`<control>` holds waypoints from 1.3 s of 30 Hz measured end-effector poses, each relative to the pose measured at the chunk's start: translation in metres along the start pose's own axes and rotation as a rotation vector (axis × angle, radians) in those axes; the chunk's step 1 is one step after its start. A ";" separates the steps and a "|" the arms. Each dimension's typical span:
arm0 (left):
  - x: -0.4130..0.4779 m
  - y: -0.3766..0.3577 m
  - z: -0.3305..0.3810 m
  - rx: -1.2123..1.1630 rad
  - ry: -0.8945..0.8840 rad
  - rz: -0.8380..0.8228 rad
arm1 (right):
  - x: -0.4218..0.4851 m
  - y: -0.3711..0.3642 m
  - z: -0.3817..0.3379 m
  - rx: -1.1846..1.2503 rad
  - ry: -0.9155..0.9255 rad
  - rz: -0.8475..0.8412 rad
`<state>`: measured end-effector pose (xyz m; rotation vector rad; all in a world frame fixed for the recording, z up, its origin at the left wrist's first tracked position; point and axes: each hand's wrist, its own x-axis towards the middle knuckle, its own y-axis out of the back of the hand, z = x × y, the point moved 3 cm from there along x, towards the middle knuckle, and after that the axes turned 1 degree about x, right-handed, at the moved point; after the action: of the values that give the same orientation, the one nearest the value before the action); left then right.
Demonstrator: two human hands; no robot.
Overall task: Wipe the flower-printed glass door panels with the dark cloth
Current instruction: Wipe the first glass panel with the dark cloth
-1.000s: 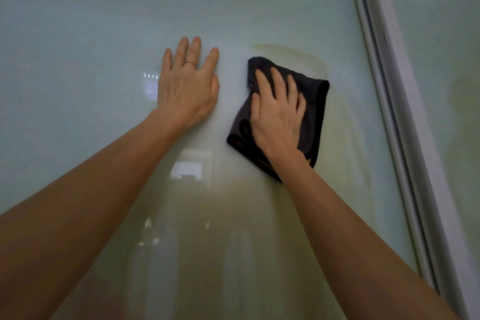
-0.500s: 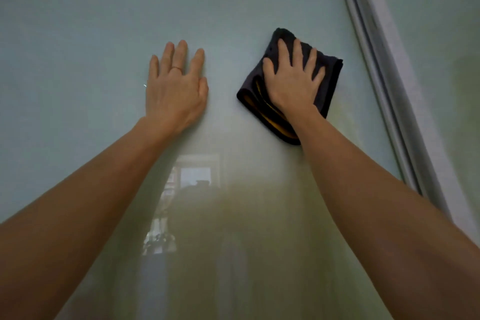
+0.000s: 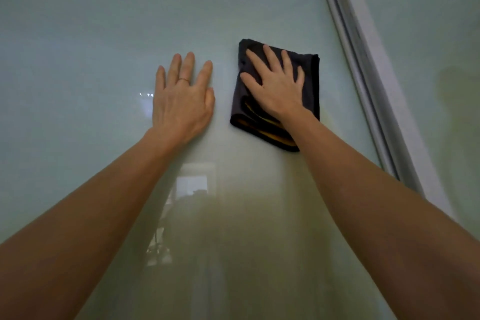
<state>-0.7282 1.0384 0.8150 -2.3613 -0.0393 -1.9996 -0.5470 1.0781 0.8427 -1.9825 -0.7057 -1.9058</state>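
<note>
We see the dark cloth (image 3: 311,86) lying flat against the large glass door panel (image 3: 91,34), directly under the right hand (image 3: 275,86). The hand covers the cloth's middle, and dark fabric shows around it at the top, along both sides and below the wrist. The cloth is folded into a rough rectangle, and yellow edging (image 3: 270,135) shows in the layers at its lower left corner. The right hand is open: its fingers are spread and straight, and the palm presses the cloth to the glass. The left hand (image 3: 181,101) is just beside the cloth on its left and apart from it. It is also open, with the palm and straight fingers resting flat on the bare glass. The cloth sits right of the panel's centre, nearer the pale metal frame (image 3: 371,91) than the left hand is, but clear of it. By our count there is 1 cloth, 2 hands, 2 bare forearms, 1 thin ring (image 3: 184,80) on a left-hand finger, 1 frame strip running diagonally, and 2 glass panels, the second panel (image 3: 441,60) lying beyond the frame on the right. A dim window reflection (image 3: 192,184) shows in the glass below the hands.
</note>
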 end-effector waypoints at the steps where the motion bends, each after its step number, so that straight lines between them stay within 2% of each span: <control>1: -0.001 0.000 0.000 -0.002 0.003 -0.001 | 0.004 0.003 0.008 0.008 -0.028 -0.008; 6: -0.001 0.000 0.000 -0.003 0.010 -0.006 | -0.005 0.009 0.047 0.026 -0.270 0.041; 9: -0.002 0.000 0.001 0.002 0.010 -0.004 | -0.027 0.002 0.042 0.020 -0.333 0.068; 14: -0.002 -0.002 -0.001 0.001 0.005 0.023 | -0.050 -0.010 0.019 -0.040 -0.133 0.073; 17: -0.001 -0.002 -0.002 -0.006 0.000 0.027 | -0.047 -0.001 0.035 -0.031 0.010 0.062; 19: -0.001 -0.003 -0.001 -0.010 -0.002 0.023 | -0.046 0.005 0.054 -0.027 0.040 0.066; 24: -0.002 -0.004 -0.001 -0.008 -0.001 0.022 | -0.053 0.007 0.080 -0.018 -0.274 0.095; 27: -0.003 -0.004 -0.001 -0.011 -0.003 0.031 | -0.061 0.001 0.067 -0.046 -0.330 0.111; 30: -0.001 -0.004 -0.001 -0.006 0.005 0.025 | -0.073 -0.007 0.043 -0.060 -0.244 0.114; 35: -0.001 -0.003 -0.001 -0.005 -0.006 0.017 | -0.083 -0.011 0.025 -0.051 0.104 0.107; 37: -0.001 -0.002 -0.002 -0.016 -0.003 0.013 | -0.081 -0.007 0.039 -0.026 0.165 0.084; 39: -0.002 -0.002 -0.002 -0.022 -0.002 0.017 | -0.076 -0.002 0.058 -0.051 0.125 0.098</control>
<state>-0.7304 1.0405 0.8138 -2.3682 0.0019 -2.0010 -0.4990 1.1006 0.7632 -1.8710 -0.5215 -1.9875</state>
